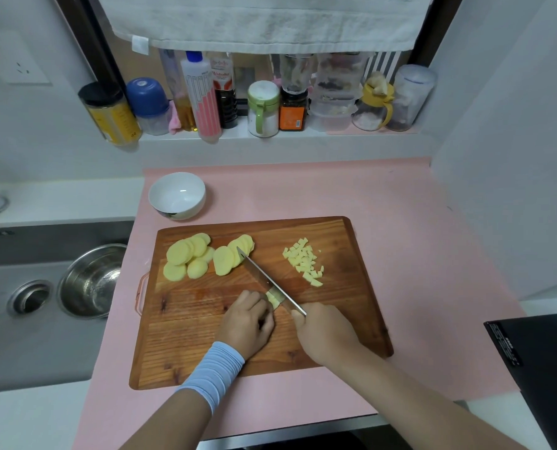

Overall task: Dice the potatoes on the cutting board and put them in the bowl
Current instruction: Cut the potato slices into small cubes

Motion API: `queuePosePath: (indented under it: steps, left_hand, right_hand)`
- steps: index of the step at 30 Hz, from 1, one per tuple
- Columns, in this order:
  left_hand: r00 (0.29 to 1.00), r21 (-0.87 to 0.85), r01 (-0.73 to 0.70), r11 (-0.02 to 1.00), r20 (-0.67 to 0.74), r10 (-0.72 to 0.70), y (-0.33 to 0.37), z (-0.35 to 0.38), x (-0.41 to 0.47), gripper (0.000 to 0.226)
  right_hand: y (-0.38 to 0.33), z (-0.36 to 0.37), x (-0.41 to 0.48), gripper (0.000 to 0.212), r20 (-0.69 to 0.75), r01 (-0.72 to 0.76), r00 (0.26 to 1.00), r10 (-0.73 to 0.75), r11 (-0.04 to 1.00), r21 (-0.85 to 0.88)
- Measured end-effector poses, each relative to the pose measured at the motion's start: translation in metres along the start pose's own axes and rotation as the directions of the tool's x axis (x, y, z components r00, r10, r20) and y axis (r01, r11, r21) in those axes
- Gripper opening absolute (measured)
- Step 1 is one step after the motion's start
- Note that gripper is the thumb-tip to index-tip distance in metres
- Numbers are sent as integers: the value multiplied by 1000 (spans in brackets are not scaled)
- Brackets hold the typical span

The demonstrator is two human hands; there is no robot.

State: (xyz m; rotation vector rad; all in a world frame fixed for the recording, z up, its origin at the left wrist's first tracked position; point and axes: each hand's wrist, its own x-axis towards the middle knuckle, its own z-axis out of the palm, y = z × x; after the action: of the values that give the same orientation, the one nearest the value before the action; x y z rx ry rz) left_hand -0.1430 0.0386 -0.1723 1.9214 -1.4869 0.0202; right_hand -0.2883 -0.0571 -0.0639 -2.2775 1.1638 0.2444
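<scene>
From my remote seat I am seeing a small bundle of potato strips [273, 301] lying near the middle of the cutting board [351, 306], a little toward its 6 o'clock edge. The left hand [246, 323] is curling its fingers down onto that bundle and pinning it. The right hand [324, 329] is gripping the knife [267, 280] by its handle, fingers wrapped round. The blade is slanting toward 11 o'clock, its edge meeting the strips just beside the left fingertips. At the board's 2 o'clock a loose heap of diced potato [304, 261] is lying, apart from the blade. Toward 10 and 11 o'clock 2 groups of round potato slices [189, 258] are overlapping, the knife tip reaching the nearer group. The white bowl [177, 194] is sitting off the board at 11 o'clock on the pink mat [400, 222]. A pale blue wristband [212, 371] is wrapping the left wrist, and at 9 o'clock a steel basin [88, 280] is sitting in the sink [17, 345]
</scene>
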Motion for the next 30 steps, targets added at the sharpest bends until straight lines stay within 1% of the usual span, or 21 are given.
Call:
queuePosePath:
  steps: [4,9,14,20,26,30]
  left_hand:
    - [1000,-7,1,1000,-5,-1,2,-1,1,7]
    - [1000,-5,10,1000,-12,-10,1,-1,0,6]
    - [1000,-19,0,1000,-16,-1,2,-2,0,8]
    - [1000,-21,2,1000,-10,-2,0,-1,-1,7]
    - [1000,-8,11,1000,-4,-11,-2,1,-4,4]
    - [1000,44,-4,999,2,4,-4,1,-10,11]
  right_hand:
    - [1,3,-11,35,-60,31,998,-32,999,-15]
    - [5,5,-26,36,-63,43,997,-46,998,-51]
    - [15,2,-31,37,-13,18,1000,-19,998,-63]
    - [12,4,-18,33,36,-13,999,13,1000,-4]
    - [6,4,-10,29,51,-42,998,42,999,2]
    - [7,3,-10,30,54,-42,998,42,999,2]
